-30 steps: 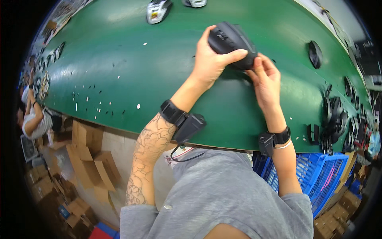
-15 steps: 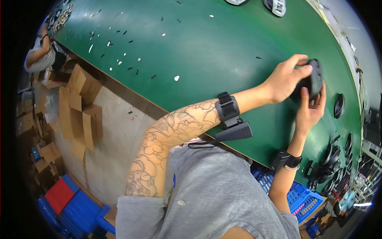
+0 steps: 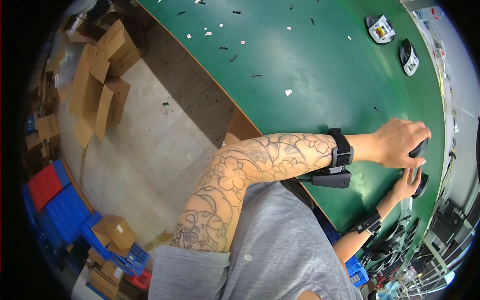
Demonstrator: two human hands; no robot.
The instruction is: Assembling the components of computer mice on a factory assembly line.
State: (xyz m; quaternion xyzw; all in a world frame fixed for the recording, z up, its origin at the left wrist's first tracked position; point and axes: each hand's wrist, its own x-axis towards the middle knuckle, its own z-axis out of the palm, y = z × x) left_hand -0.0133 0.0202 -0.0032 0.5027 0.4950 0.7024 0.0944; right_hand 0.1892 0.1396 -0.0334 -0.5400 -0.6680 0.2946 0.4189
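Observation:
My left hand (image 3: 402, 143) is curled over a black rounded shell (image 3: 419, 149), shaped like a computer mouse, near the far right side of the green table. The fingers and thumb hide most of the shell. Just below it is my right hand (image 3: 406, 187), its fingers stretched up toward the left thumb, with nothing visible between them. Right beside those fingers lies another black curved piece (image 3: 421, 186); whether they touch it I cannot tell.
Two black-and-white shells (image 3: 381, 29) (image 3: 410, 57) lie at the far right of the green table (image 3: 320, 65). Small black and white bits are scattered across it. Several black parts (image 3: 395, 237) sit at lower right by a blue crate (image 3: 356, 272). Cardboard boxes (image 3: 115, 95) stand left.
The view has swung, so the table sits differently in it. My right hand has come off the black shell and dropped below it; the left hand still grips it, lower toward the table.

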